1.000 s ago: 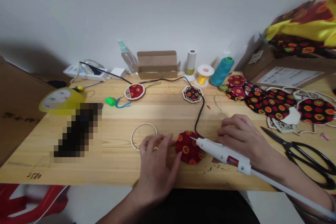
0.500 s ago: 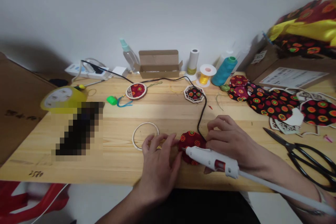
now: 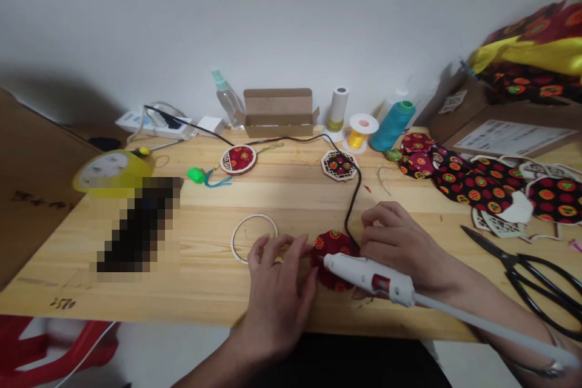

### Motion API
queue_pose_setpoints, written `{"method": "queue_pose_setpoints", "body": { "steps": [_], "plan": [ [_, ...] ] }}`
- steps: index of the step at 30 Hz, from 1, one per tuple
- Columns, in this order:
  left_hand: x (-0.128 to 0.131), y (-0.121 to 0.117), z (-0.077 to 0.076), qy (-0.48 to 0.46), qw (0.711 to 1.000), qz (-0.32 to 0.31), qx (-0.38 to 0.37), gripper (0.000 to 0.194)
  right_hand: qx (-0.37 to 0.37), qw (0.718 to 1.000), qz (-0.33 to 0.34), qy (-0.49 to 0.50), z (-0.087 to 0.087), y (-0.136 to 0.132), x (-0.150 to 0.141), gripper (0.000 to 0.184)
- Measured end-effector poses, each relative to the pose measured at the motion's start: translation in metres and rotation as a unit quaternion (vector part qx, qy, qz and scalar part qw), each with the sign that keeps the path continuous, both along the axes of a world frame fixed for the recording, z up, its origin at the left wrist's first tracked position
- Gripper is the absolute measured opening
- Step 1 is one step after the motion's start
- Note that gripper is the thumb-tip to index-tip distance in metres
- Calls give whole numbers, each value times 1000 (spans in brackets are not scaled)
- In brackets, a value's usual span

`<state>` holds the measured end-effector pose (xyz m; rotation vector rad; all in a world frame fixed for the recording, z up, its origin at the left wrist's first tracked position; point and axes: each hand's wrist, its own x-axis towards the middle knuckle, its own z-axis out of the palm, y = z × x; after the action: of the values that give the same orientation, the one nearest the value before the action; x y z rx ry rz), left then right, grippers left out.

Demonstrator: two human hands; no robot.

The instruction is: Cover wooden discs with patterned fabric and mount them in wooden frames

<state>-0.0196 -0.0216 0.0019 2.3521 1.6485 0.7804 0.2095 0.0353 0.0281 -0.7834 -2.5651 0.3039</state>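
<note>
A round red patterned fabric piece [image 3: 331, 244] lies near the front edge of the wooden table [image 3: 291, 194]. My left hand [image 3: 276, 291] rests flat beside it, fingers spread, fingertips touching its left rim. My right hand [image 3: 400, 245] is closed round a white glue gun [image 3: 368, 274], whose nozzle points left over the fabric piece. The gun's black cord [image 3: 352, 194] runs back across the table. A thin wooden ring [image 3: 253, 237] lies just left of my left hand.
Black scissors [image 3: 527, 270] lie at the right. Patterned fabric circles [image 3: 473, 179] and wooden cut-outs [image 3: 500, 224] crowd the right side. Thread spools [image 3: 391, 125], a small cardboard box [image 3: 278, 112], two finished ornaments [image 3: 238, 159], a yellow tape roll [image 3: 111, 171] and a power strip [image 3: 154, 124] stand behind.
My right hand has drawn the glue gun left and nearer, so its nozzle now sits over the fabric piece's left part. My left hand stayed beside the piece.
</note>
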Motion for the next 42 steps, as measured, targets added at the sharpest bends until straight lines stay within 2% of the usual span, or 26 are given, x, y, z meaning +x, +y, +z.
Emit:
{"method": "queue_pose_setpoints", "body": {
  "steps": [6,13,27,42],
  "plan": [
    [0,-1,1,-2,1000,-3,-6,41,8,1000,7,8,-1,1,0,41],
    [-1,-2,2,-13,1000,-17,-10,51,-9,1000,9,5,1,-5,2,40],
    [0,-1,3,3,1000,-8,-17,45,-28,1000,2,14,0,-8,4,35],
    [0,0,2,24,999,-11,-28,47,17,1000,-10,22,-6,-5,0,39]
  ]
}}
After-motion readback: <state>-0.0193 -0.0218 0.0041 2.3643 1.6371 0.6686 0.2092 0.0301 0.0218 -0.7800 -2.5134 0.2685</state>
